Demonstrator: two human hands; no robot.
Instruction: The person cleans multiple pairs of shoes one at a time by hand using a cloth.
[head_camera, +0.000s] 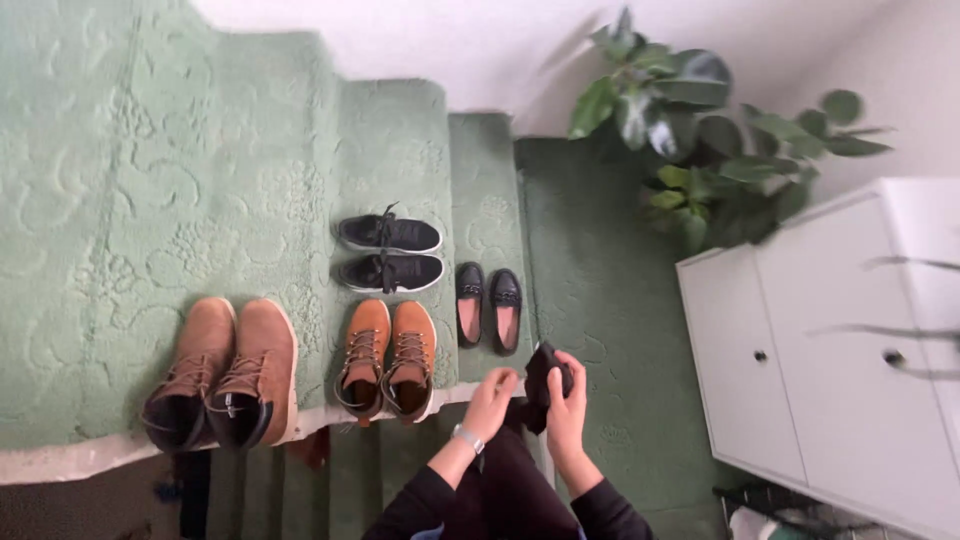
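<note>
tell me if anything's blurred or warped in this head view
Head view: wide-angle warp bends the carpeted stairs and white cabinet; light is soft with no glare; the plant and the hands' dark cloth look slightly blurred; the shoes are fairly sharp.

green patterned carpet covers the stairs (150, 200), step after step dropping away from the camera. on one step, a big pair of brown boots (220, 375) sits side by side. next step down, tan lace-up boots (387, 357) stand beside each other, and just beyond them a pair of black sneakers (389, 252) lies crosswise. one step lower, small black loafers (488, 305) rest together. at the bottom, the green carpeted landing (590, 290) carries a leafy potted plant (690, 130) and a white cabinet (830, 370).
</note>
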